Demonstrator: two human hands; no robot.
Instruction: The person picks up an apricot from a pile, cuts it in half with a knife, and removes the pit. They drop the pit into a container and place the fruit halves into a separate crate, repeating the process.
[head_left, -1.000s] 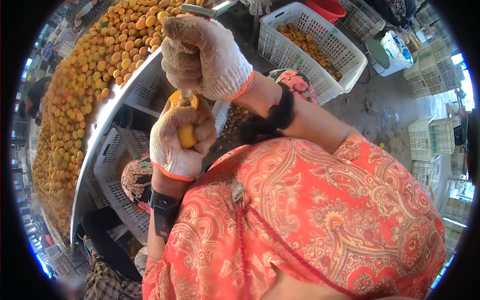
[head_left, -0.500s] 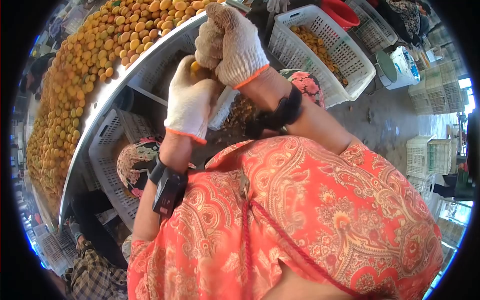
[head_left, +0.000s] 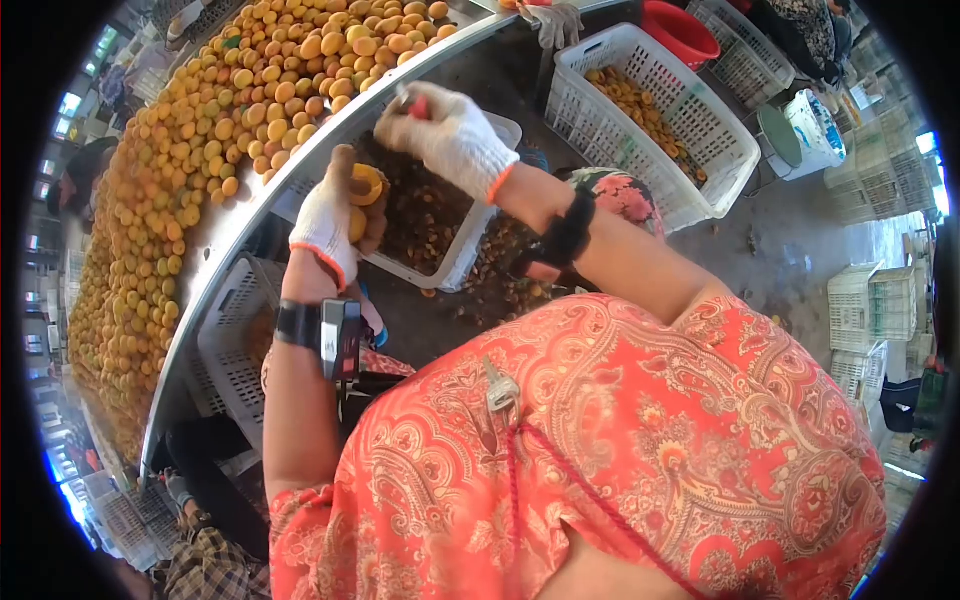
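Note:
My left hand, in a white knit glove, is closed around a cut apricot. The fruit's hollow inside faces up, and another yellow piece shows between the palm and fingers. My right hand, gloved too, grips a small red-handled tool with a short metal tip, a little apart from the fruit. Under both hands a white crate holds dark pits and scraps. Whole apricots are heaped on the metal table just past my left hand.
A white basket with apricot halves stands at the right, beside a red basin. Another crate sits under the table edge at the left. Pits and scraps litter the floor. A co-worker's gloved hand is at the top.
My hands were together around the fruit and are now apart. The left has shifted left with the apricot, its cut inside now showing; the right has moved lower, and its red-handled tool is visible.

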